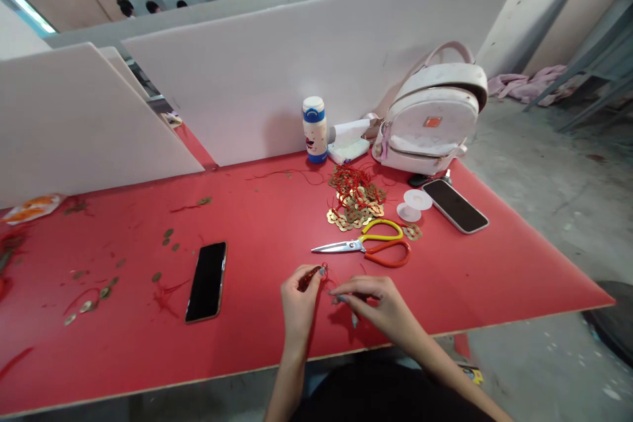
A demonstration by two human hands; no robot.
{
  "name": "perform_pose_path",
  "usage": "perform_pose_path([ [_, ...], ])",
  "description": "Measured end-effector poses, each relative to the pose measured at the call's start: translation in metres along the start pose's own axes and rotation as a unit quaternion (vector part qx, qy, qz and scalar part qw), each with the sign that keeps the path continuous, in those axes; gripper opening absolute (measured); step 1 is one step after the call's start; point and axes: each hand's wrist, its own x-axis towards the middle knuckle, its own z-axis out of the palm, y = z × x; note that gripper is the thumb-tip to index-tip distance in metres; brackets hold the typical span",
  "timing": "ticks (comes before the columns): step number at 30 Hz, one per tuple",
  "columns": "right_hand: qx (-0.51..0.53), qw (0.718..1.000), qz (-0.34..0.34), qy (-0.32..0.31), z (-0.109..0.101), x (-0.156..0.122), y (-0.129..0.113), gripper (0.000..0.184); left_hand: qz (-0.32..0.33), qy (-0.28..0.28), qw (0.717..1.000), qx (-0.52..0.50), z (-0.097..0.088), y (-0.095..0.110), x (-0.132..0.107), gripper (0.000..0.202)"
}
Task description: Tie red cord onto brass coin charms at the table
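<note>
My left hand (302, 297) is closed in a pinch on a small dark reddish-brown piece with a knotted red cord (324, 270) at its tip. Just right of it, my right hand (368, 297) pinches a strand of the same red cord between thumb and forefinger. What exactly the dark piece is, I cannot make out. Beyond both hands lie scissors (353, 246) with one yellow and one red handle loop, blades pointing left. Behind them is a heap of brass-coloured coins (359, 204) tied with red cords.
On the red table (267, 303) lie a black phone (206, 282) at left and another phone (455, 206) at right, beside a clear spool (415, 204). A bottle (315, 130) and white backpack (430, 115) stand against the white partition (257, 79). Loose coins (105, 292) are scattered leftward.
</note>
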Motion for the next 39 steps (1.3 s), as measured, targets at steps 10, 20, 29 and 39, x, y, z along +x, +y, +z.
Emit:
perform_pose_path([
  [10, -0.033, 0.999, 0.025, -0.011, 0.002, 0.003, 0.006, 0.024, 0.063, 0.025, 0.997, 0.026, -0.003, 0.004, -0.003, 0.013],
  [20, 0.094, 0.992, 0.08, 0.015, 0.012, 0.006, 0.012, 0.041, 0.115, -0.028, 0.992, 0.043, -0.004, 0.011, -0.008, 0.013],
  [29, 0.197, 0.971, 0.132, -0.013, 0.012, 0.009, 0.022, 0.049, 0.117, -0.107, 0.987, 0.029, -0.004, 0.015, -0.013, 0.016],
  [39, 0.135, 0.984, 0.048, 0.108, -0.01, 0.011, 0.017, 0.038, 0.035, -0.122, 0.991, 0.04, -0.005, 0.009, -0.008, 0.015],
])
